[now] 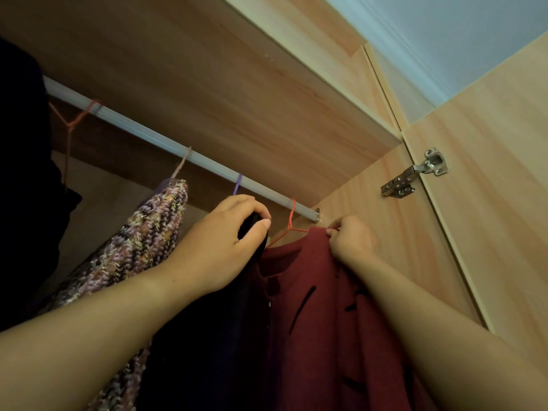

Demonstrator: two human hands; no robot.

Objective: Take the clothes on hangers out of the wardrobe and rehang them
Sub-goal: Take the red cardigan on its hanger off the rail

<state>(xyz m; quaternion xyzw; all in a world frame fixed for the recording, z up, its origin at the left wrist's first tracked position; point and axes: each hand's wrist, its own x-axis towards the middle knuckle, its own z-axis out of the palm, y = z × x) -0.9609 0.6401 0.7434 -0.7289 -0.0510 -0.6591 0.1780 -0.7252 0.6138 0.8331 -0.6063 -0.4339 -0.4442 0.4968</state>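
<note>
A silver rail (142, 127) runs across the wardrobe. At its right end a dark red garment (314, 315) with black marks hangs on a red wire hanger (292, 215). My right hand (351, 241) pinches the red garment's shoulder just below the rail's end. Next to it hangs a black garment (225, 336) on a purple hanger (237, 183); my left hand (225, 241) grips its top. Further left a knitted purple and pink garment (148, 235) hangs on a pale hanger (181, 164).
A bare red hanger (77, 117) sits on the rail at the left beside a dark garment (23, 179). The wardrobe side panel (385, 247) is close on the right, with a metal hinge (415, 173) and the open door (498, 203).
</note>
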